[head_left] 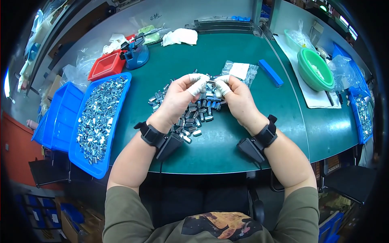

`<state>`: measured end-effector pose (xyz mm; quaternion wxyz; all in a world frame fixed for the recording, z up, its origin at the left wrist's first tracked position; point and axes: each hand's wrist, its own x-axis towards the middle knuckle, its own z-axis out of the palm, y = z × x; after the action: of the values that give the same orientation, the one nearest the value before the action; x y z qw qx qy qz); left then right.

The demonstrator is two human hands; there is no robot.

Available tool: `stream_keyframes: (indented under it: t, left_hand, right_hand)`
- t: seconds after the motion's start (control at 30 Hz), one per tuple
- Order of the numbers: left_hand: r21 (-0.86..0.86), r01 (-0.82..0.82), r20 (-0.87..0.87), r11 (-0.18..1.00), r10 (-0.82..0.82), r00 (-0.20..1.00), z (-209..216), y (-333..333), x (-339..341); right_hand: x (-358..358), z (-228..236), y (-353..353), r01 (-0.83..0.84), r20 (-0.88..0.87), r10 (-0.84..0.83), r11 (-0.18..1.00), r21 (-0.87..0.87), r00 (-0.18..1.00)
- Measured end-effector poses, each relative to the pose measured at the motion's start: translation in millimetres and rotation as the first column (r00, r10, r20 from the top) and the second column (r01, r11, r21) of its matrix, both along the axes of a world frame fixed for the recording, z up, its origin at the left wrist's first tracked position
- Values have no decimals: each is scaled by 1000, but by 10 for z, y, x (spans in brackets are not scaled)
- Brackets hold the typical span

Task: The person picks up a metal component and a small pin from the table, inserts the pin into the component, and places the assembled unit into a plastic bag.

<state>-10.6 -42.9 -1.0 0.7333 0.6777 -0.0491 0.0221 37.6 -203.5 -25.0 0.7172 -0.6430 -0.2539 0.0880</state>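
My left hand (pixel 177 97) and my right hand (pixel 242 101) meet over the middle of the table, with white coverings on thumbs and fingertips. Between them, pinched from both sides, is a small shiny metal piece (pixel 211 82), partly hidden by the fingertips. Beneath and just nearer than the hands lies a loose pile of similar short silvery metal pieces (pixel 196 118) on the green tabletop (pixel 210 152). Behind my right hand rests a clear plastic bag (pixel 252 77) with a white label (pixel 240 71). A black strapped device sits on each wrist.
At the left stand a blue tray (pixel 126 87) full of metal pieces, an empty blue bin (pixel 67 117), a red tray (pixel 106 66) and a blue clamp-like stand (pixel 137 58). A blue bar (pixel 270 73) lies right of the bag. Farther right are green bowls (pixel 315 71) and another filled blue tray (pixel 360 115).
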Motion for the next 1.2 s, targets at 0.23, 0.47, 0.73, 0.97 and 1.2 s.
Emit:
stream_keyframes:
  t: [0.23,0.47,0.73,0.97,1.2]
  left_hand:
    - [77,-49,153,996,37,988,-32,5,-27]
    - [163,90,261,983,-131,956,100,-61,-147]
    - [639,-192,475,745,-186,860,263,-54,-248]
    - [416,-242,573,876,-46,818,85,-21,-180]
    - [-114,-653,459,748,623,634,29,667,164]
  right_hand:
    - [-85,128,-48,-206,-341,206,978,36,917]
    - [-48,64,-130,-484,-467,592,806,340,657]
    - [-43,112,-136,-492,-431,563,826,274,705]
    - [-51,73,-71,-459,-428,520,854,245,739]
    - [-67,80,-24,-73,-261,41,991,-112,965]
